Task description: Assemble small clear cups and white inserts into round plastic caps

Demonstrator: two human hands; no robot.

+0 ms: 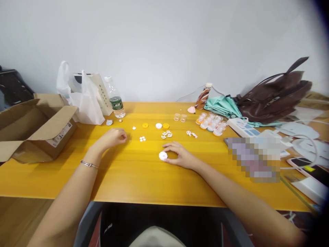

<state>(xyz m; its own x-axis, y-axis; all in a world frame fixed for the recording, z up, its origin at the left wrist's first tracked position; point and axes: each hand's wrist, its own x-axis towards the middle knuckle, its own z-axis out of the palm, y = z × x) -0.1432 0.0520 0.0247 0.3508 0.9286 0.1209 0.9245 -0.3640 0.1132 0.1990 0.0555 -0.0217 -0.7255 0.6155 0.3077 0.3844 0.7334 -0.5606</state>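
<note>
Between the thumb and fingers of my right hand (pixel 181 156) is a white round plastic disc (pixel 162 156), low over or on the table. My left hand (pixel 113 138) is curled closed above the table to the left; whatever its fingers may hold is hidden. Ahead of my right hand lie several small white openwork pieces (pixel 166 134). Small white discs (pixel 142 139) are grouped between the hands. Farther back sit a white round part (pixel 158 126), a yellow ring (pixel 166 126) touching it and another yellow ring (pixel 145 125).
An open cardboard box (pixel 59 137) and a water bottle (pixel 117 103) stand at left. Several clear-topped assembled pieces (pixel 210 123) cluster at right, near two clear cups (pixel 180 117). Behind are a drink bottle (pixel 203 97) and brown bag (pixel 277 99); a power strip (pixel 244 128) lies at right.
</note>
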